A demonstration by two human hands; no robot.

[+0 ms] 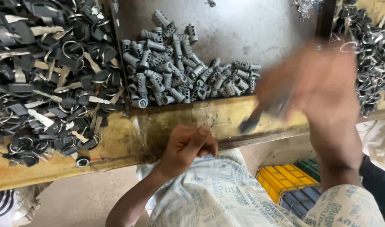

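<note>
The person's left hand [188, 145] sits low in the middle of the frame, just below the front edge of the worn yellow surface [179, 115], with its fingers [201, 141] curled in tight; whether anything is pinched inside them I cannot tell. The right hand [318, 84] is raised at the right of the frame and heavily blurred, and a dark, narrow item [253, 120] sticks out from under it toward the lower left, so the fingers seem closed around it, though the blur hides what the item is. In the upper middle of the frame lies a heap of small grey ribbed metal cylinders [179, 73] on a grey tray [259, 29], just behind the yellow strip and between the two hands' reach. To the upper left, a large pile of black-headed keys on wire rings [49, 75] spreads over the surface, and one small dark round piece [82, 161] lies apart near the front edge below it. A second tangle of dark keys and rings [371, 63] fills the upper right corner behind the right hand. Below, the person's lap is covered by pale printed cloth [217, 189], and a yellow plastic crate [283, 178] with a blue crate [301, 201] beside it stands at the lower right.
</note>
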